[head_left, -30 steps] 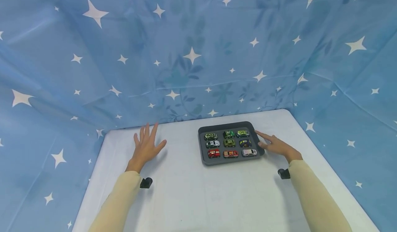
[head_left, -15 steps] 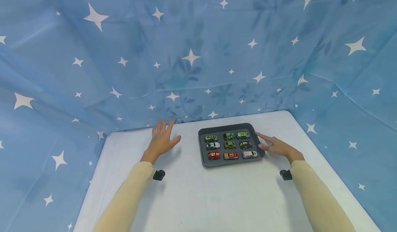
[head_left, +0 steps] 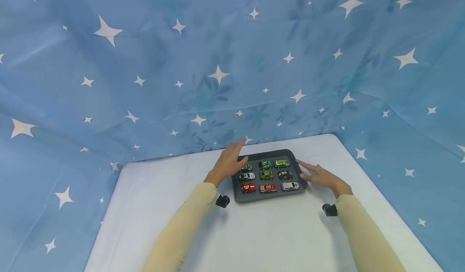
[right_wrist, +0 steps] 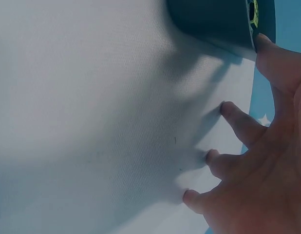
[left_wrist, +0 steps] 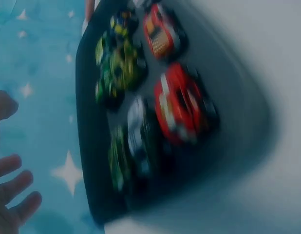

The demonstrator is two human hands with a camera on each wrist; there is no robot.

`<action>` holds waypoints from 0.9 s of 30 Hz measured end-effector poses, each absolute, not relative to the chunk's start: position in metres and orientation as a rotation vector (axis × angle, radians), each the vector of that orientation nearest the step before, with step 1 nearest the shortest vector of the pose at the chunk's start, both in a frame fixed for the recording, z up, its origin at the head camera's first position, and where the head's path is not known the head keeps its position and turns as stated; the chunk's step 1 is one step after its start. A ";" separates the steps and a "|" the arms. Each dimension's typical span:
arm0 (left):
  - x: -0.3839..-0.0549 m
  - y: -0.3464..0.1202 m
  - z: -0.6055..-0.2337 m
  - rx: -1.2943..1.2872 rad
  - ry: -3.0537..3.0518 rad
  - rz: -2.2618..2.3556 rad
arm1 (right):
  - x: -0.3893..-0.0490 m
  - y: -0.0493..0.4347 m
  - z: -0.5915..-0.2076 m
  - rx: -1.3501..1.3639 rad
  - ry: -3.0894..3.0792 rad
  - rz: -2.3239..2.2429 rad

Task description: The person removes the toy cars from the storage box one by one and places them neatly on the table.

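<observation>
A dark grey tray (head_left: 269,198) on the white table carries several toy cars in three rows. My left hand (head_left: 228,162) is over its far left corner, fingers extended and holding nothing. It partly covers the green camouflage car (head_left: 248,168); close by are the white car (head_left: 247,177) and the red car (head_left: 248,188). At the tray's right side, my right hand (head_left: 322,177) keeps its fingers spread. In the right wrist view its thumb (right_wrist: 264,44) is at the tray rim, and its other fingertips are down by the table surface. The left wrist view is blurred.
The white tabletop (head_left: 269,239) extends in front of the tray and to both sides. Behind the table's far edge hangs a blue curtain (head_left: 163,54) with white stars, which also runs along the left and right sides.
My left hand has swept right from the table's left part to over the tray's far left corner. My right hand remains at the tray's right side. The head view has shifted slightly.
</observation>
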State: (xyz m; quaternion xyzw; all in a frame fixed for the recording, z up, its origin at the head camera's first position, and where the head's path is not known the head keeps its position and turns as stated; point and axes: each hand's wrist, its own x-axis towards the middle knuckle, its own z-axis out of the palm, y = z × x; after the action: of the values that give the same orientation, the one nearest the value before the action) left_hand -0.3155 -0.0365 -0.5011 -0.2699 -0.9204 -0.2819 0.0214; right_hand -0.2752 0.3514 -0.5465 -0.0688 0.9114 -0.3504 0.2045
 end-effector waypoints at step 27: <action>-0.352 0.104 -0.542 -1.080 -3.018 -0.752 | -0.271 0.353 -0.551 -0.198 2.583 -1.038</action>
State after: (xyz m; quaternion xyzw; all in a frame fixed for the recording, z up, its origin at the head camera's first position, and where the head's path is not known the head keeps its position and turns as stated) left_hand -0.3520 0.1036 -0.5424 -0.3271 -0.9140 -0.2278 -0.0753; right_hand -0.2711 0.3525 -0.5514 -0.0698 0.9114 -0.3662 0.1743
